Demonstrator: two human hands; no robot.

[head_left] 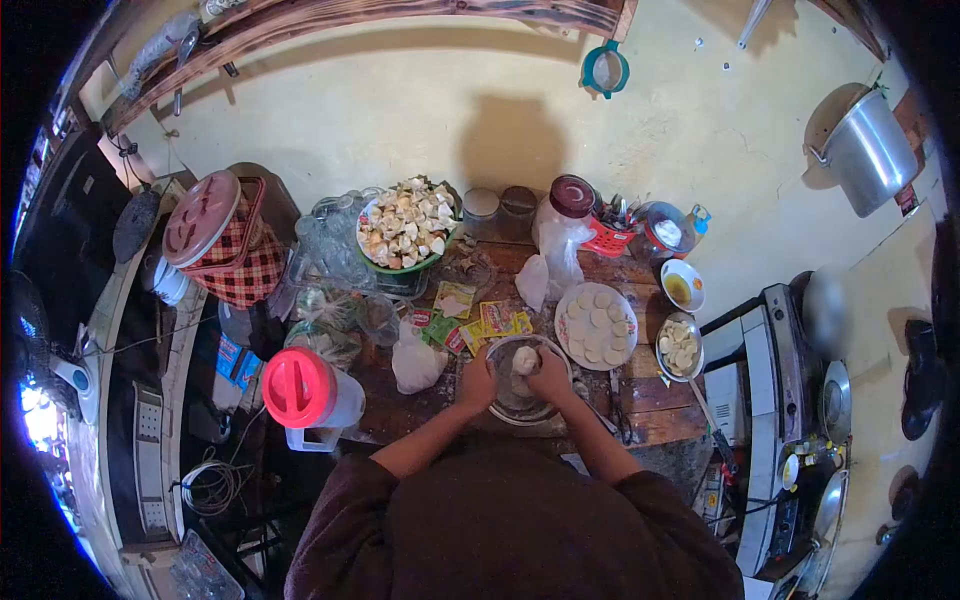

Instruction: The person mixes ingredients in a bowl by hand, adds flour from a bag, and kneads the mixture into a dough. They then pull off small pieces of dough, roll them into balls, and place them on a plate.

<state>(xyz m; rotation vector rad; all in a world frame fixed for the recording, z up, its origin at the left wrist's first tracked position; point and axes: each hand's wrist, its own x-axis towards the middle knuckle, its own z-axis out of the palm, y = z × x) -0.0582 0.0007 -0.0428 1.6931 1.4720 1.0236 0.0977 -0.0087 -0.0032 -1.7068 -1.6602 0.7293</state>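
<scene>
A round metal bowl (522,414) with pale, floury residue sits in front of me at the table's near side. My left hand (478,384) is closed on the bowl's left rim. Over the bowl's right side, my right hand (549,376) has its fingers curled against a pale lump of dough (524,361). Just right of the bowl, a white plate (572,352) carries several flat, round dough pieces. Farther right, a smaller bowl (664,366) contains more pale pieces. The undersides of both hands are hidden.
A white plastic bag (416,366) and seasoning packets (497,319) lie left of and behind the bowl. A pink-lidded jug (302,392) stands left. Behind are a heaped basin (408,226), a dark-lidded jar (572,197) and a yellow-liquid bowl (682,286). A stove (790,350) stands right.
</scene>
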